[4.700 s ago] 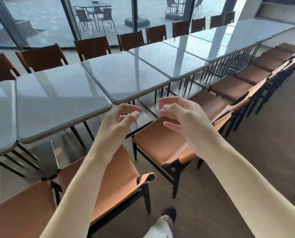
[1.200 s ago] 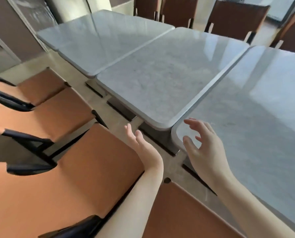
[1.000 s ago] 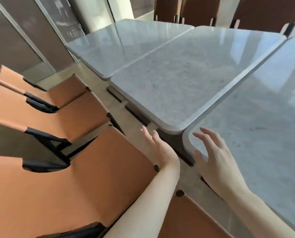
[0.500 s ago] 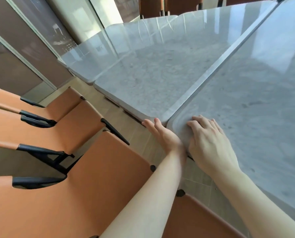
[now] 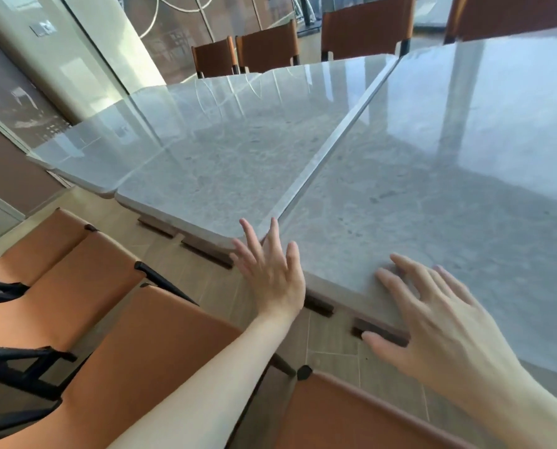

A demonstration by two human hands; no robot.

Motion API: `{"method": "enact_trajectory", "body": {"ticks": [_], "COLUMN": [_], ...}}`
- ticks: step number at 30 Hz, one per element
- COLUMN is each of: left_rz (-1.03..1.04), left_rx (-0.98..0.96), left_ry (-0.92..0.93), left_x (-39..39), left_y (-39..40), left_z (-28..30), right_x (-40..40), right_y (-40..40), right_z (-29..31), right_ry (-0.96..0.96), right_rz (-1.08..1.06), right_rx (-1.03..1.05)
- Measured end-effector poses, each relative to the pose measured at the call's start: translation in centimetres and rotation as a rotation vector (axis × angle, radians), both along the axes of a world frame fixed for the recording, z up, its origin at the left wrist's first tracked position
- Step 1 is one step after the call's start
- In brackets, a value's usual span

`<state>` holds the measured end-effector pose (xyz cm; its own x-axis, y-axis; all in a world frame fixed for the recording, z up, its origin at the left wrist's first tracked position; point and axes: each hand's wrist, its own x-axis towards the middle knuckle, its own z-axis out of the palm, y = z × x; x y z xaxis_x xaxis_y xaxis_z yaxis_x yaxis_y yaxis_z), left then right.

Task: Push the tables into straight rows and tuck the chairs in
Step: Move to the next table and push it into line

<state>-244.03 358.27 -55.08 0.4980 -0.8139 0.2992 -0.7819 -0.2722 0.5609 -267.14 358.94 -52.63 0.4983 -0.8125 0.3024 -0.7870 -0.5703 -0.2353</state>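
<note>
Three grey marble-look tables stand side by side: the nearest table (image 5: 432, 176) on the right, a middle table (image 5: 225, 170) and a far table (image 5: 95, 150) on the left. My left hand (image 5: 270, 270) is spread with fingers apart at the near corner where the nearest and middle tables meet. My right hand (image 5: 432, 315) lies over the nearest table's front edge, fingers on top and thumb below the edge. Tan leather chairs (image 5: 147, 338) with black frames stand in front of the tables, below my arms.
More brown chairs (image 5: 267, 50) line the tables' far side. A pale column (image 5: 108, 56) and glass wall stand at the left. A strip of wood-look floor (image 5: 225, 293) separates the near chairs from the table edges.
My hands have spread apart: the right slid right along the nearest table's front edge, and the left opened at the corner. The gap between the two tables now looks narrow.
</note>
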Motion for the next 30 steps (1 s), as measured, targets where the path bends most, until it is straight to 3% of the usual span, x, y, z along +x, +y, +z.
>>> {"method": "enact_trajectory", "body": {"ticks": [2,3,5,7,10,14,30], "left_rz": [-0.367,-0.583,-0.915,-1.033,-0.999,-0.941,-0.939], "left_rx": [-0.012,0.003,0.117,0.233,0.38,0.36,0.384], "left_ry": [-0.421,-0.542,-0.665,-0.772,-0.715,-0.689,-0.64], "left_x": [1.1,1.2,0.4,-1.1,-2.7,-2.6,-2.4], "left_y": [0.9,0.8,-0.2,-1.6,-3.0,-3.3,-3.6], "left_z": [0.2,0.5,1.9,3.1,3.9,3.1,3.4], "right_x": [-2.5,-3.0,-3.2,-2.6,-2.4,-2.1,-1.8], "right_y": [0.0,-0.1,-0.4,-0.1,0.9,1.5,1.0], "right_z": [-0.2,-0.1,0.1,0.4,1.2,1.4,0.9], "right_ry": [0.163,0.229,0.293,0.316,0.321,0.316,0.28], "right_rz": [-0.073,-0.119,-0.194,-0.236,-0.346,-0.459,-0.451], "right_rx": [-0.018,0.014,0.076,0.101,0.148,0.191,0.146]}}
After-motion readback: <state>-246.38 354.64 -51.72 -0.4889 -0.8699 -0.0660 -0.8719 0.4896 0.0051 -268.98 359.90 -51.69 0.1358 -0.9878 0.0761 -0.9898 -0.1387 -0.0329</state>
